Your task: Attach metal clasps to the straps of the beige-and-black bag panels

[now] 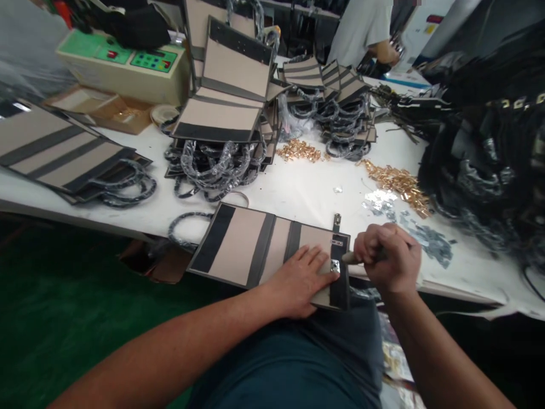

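Note:
A handbag panel (242,241), beige with black bands, lies flat at the table's front edge. My left hand (300,278) rests spread on it, with the thumb beside a small metal plate (335,266) on the black end band. A second metal fitting (337,242) sits higher on that band, and a short strap with a metal piece (337,220) sticks out beyond the far edge. Just right of the panel, my right hand (389,255) is closed around a hand tool (352,258). Only its blunt, brownish end shows; the rest is hidden in the fist.
Stacked bag panels with wrapped handles stand at the left (63,147), centre (221,119) and back (323,76). Gold fittings (398,184) and silver plates (432,241) lie loose at right, near black bags (481,153). A green-topped machine (128,62) and another person (361,34) are behind.

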The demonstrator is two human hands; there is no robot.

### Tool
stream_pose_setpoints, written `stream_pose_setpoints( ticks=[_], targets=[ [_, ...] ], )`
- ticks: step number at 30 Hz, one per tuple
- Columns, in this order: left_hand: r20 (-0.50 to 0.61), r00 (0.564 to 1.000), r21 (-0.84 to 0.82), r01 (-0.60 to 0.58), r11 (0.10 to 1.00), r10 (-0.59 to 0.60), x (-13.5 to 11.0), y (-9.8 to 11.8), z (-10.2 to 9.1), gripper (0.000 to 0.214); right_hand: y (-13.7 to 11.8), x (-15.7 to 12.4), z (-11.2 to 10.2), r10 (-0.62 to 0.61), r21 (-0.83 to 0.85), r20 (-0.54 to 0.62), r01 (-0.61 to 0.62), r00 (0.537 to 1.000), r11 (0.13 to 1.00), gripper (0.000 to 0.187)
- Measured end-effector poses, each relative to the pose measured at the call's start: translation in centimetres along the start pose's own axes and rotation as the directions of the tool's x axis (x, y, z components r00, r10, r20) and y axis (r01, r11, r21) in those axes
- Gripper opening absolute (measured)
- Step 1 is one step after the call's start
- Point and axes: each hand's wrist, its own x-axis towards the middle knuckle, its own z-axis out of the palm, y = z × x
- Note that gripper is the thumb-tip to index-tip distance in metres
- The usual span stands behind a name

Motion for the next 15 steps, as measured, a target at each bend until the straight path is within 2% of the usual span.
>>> stream_pose_setpoints(
  ticks=[3, 9, 13, 15],
  targets=[
    [0.012, 1.000, 0.006, -0.004, 1.000, 0.004, 0.2, 0.0, 0.0, 0.089, -0.2, 0.1, 0.6, -0.114, 0.015, 0.031, 0.114, 0.993, 0.993, 0.031],
    [0.045, 0.999, 0.038, 0.002, 0.999, -0.004, 0.5, 0.0, -0.1, 0.091, 2.4, -0.9, -0.5, 0.049, -0.138, 0.035, -0.044, 0.998, 0.989, 0.036],
    [0.047, 0.999, 0.050, 0.002, 0.999, -0.004, 0.6, 0.0, -0.1, 0.092, 2.4, -1.3, -0.6, -0.079, -0.069, 0.041, 0.081, 0.996, 0.994, 0.037],
    [0.053, 0.999, 0.044, 0.008, 0.999, -0.010, 0.7, 0.2, -0.3, 0.091, 2.5, -1.5, -0.5, -0.077, -0.114, 0.020, 0.079, 0.997, 0.990, 0.039]
  ],
)
